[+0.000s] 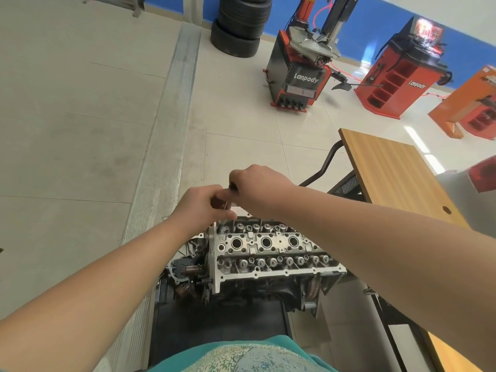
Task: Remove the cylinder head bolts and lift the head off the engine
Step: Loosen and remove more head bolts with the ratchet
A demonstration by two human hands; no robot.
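Head view: I see both hands, left hand (200, 204) and right hand (257, 183), gripping a thin tool (233, 210) above the engine head's (268, 251) far left corner.

One cylinder head (268, 251) sits on one engine (255, 288), showing three round plug wells (266, 242) along its middle. Two hands, left hand (200, 204) and right hand (257, 183), share one slim tool (231, 210). One tyre stack (241, 22), two red machines and one wooden bench (394, 173) stand around.
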